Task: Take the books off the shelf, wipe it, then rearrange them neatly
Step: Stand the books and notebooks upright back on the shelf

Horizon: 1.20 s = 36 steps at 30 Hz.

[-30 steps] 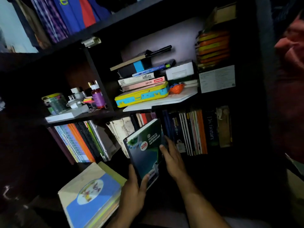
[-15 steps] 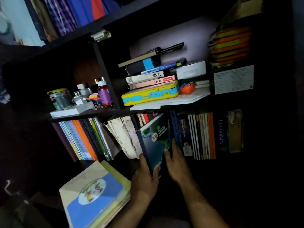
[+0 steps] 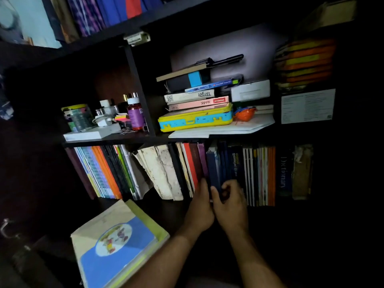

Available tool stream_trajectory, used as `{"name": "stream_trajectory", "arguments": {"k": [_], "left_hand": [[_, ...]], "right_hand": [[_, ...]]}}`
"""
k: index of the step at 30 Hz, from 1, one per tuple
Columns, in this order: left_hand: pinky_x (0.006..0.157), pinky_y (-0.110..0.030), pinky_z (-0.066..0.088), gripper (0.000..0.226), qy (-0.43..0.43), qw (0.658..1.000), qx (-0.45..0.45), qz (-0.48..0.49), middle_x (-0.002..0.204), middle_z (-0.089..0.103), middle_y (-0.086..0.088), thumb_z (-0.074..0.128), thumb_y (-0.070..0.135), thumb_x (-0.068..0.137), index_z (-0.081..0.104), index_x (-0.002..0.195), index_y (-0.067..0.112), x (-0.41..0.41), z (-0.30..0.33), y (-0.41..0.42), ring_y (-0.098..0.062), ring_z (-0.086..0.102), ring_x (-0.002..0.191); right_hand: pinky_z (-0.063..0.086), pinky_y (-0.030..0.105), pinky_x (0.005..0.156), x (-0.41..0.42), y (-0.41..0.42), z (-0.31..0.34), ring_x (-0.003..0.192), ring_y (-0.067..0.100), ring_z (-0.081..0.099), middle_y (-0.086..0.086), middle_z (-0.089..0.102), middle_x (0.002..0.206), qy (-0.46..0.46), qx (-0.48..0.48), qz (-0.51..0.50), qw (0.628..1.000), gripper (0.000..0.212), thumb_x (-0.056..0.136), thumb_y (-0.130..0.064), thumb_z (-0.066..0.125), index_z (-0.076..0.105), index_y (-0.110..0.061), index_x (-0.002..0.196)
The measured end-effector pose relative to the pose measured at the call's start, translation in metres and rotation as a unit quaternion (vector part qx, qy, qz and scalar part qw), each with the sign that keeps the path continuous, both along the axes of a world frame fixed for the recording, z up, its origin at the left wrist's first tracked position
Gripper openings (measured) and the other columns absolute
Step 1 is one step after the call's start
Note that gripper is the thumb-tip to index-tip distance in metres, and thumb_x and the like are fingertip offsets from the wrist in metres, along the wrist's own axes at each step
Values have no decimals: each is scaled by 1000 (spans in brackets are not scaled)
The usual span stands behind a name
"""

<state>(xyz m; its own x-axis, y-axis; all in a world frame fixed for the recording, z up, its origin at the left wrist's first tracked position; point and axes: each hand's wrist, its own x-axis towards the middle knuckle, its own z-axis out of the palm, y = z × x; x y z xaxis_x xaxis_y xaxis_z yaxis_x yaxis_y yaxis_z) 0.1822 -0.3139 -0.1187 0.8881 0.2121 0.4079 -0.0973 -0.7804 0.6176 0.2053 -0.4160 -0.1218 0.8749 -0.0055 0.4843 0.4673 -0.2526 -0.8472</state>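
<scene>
A row of upright books fills the lower shelf (image 3: 116,140) of a dark bookcase. A dark blue book (image 3: 213,173) stands pushed into the row between a purple spine and other dark spines. My left hand (image 3: 200,208) holds its lower left side, thumb up against the neighbouring books. My right hand (image 3: 230,202) curls its fingers round the book's lower spine edge. To the right stand white and orange thin books (image 3: 259,173) and a dictionary (image 3: 283,171). To the left lean worn white books (image 3: 160,171).
A stack of blue and cream books (image 3: 116,244) lies low at the left, outside the shelf. The upper shelf carries a yellow and blue case (image 3: 195,119), stacked books, bottles (image 3: 136,115) and jars. Folded clothes sit on the top shelf.
The green-covered book, earlier held tilted out in front of the shelf, has been turned upright and slid into the row; both hands followed it inward and up.
</scene>
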Motion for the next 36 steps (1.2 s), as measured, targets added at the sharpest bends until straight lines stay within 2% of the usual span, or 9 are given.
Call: {"name": "stream_trajectory", "arguments": {"k": [2,5,9,14,21,26,29,32,36], "left_hand": [[83,-10,39,58,-18,999,26,-18,133,41,1,66,20,89,40,141,13,-4,-6,15,-15,52,117],[106,-11,35,87,-64,998,-3,21,147,30,12,78,43,82,31,153,27,-12,-24,31,1,39,131],[113,-16,23,104,-67,996,-35,53,157,22,-1,77,39,87,9,163,23,-1,-25,30,-8,30,141],[114,-29,34,93,-79,994,-28,65,145,28,-11,65,30,96,-1,161,23,20,-30,14,-28,40,135],[117,-35,34,90,-92,995,5,24,151,25,-14,55,25,91,-1,161,24,22,-42,16,-24,37,138],[118,-30,31,85,-98,995,-2,5,152,22,-11,51,24,94,-1,162,25,24,-45,20,-18,36,137],[115,-16,27,77,-79,994,-76,6,146,28,-7,49,25,97,7,161,27,13,-37,16,-16,42,135],[113,-8,22,75,-35,996,-82,4,148,32,-11,45,15,90,22,161,15,-19,-24,7,-22,44,137],[116,-17,29,65,-57,998,15,33,146,45,-4,54,8,88,46,151,21,-101,-3,38,-18,46,133]], "right_hand": [[46,31,60,1,0,-2,72,8,53,-12,52,78,-6,-6,-12,1000,25,94,-38,67,51,-22,85],[46,30,56,4,3,-1,67,6,55,-11,54,74,24,-20,-12,999,24,97,-35,64,51,-22,83],[34,17,54,13,4,-1,69,0,54,-9,57,76,82,-33,-15,996,21,101,-20,60,49,-25,83],[37,8,63,18,8,-7,79,-4,54,-15,58,87,88,-67,15,994,17,100,-9,58,60,-21,111],[48,26,81,19,11,-6,99,10,55,1,61,117,90,-77,-8,993,34,97,-11,61,55,-17,131],[45,21,67,16,11,-4,87,8,61,-9,66,97,43,-83,24,995,7,96,-23,63,61,-29,100],[54,33,64,15,12,-9,71,7,64,-10,67,77,12,-110,94,989,16,97,-26,61,59,-30,81],[53,35,64,15,13,-14,66,11,64,-7,67,72,-12,-112,122,986,20,98,-25,59,60,-25,78],[52,34,66,-3,26,-15,67,9,64,-7,68,73,-20,-141,203,969,19,99,-31,60,63,-26,80]]}}
